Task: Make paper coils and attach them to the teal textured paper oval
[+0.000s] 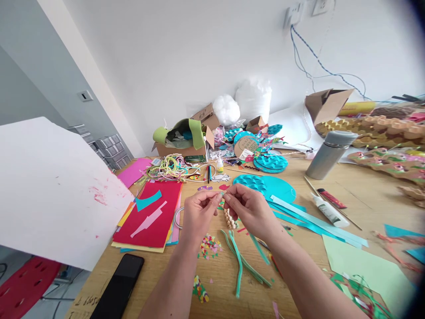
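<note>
A: Where's the part?
B: Mid-frame, off the tabletop [154, 266]: small green piece [222, 195] where the fingertips meet. Fingers cover most of it; can't tell paper from fuzzy stem.
A: Grip?
B: Left hand [200, 210]: thumb and index pinching it. Right hand [247, 206]: same, from the other side. Tips nearly touching.
A: Handling guess?
B: Feather-light, likely soft and bendy, not slippery. Squeeze hard and it probably creases. I'd take it by opposite ends, fingertips only.
A: Room?
B: Tight low down. Cream braided strip [230, 219] right under the hands, loose paper bits [209, 247] lower centre, near the left forearm; a sleeve or wrist could scatter them. Green fuzzy stems [238, 263] lie between the forearms.
A: Sides?
B: Red sheet [156, 221] on the stack to the left, blue disc [282, 188] just beyond the right hand, glue bottle [330, 211] farther right, lying down.
A: Edge?
B: Tabletop edge slants through lower left, phone [117, 288] near it. Best room is straight up.
</note>
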`<state>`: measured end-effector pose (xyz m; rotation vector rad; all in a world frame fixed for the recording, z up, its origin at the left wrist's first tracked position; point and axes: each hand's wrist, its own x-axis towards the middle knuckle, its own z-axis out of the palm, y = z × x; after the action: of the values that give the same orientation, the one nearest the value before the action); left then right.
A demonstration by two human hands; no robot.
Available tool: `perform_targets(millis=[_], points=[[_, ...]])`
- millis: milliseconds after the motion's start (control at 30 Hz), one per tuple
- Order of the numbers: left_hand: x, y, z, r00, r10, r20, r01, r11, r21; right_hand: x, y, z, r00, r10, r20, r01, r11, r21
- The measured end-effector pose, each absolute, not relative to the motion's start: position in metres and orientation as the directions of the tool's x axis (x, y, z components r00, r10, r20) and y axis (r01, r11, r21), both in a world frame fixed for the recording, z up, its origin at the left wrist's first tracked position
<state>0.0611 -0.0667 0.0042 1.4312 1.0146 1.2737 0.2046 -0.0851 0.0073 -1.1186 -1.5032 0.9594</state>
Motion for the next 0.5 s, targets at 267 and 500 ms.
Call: perform_targets(millis=[267, 500], points=[[0.06, -0.0672, 0.0093, 0.134, 0.99, 0.048, -0.179, -0.024, 0.984, 0.2034, -0.091, 0.0075, -0.084, 0.959, 0.272, 0.195, 0.284, -0.939], [0.0598, -0.0678, 0.0103, 0.082, 0.994, 0.067, -0.182, -0.051, 0.982, 0.2048, -0.0887, 0.0081, -0.167, 0.966, 0.198, 0.109, 0.218, -0.97]])
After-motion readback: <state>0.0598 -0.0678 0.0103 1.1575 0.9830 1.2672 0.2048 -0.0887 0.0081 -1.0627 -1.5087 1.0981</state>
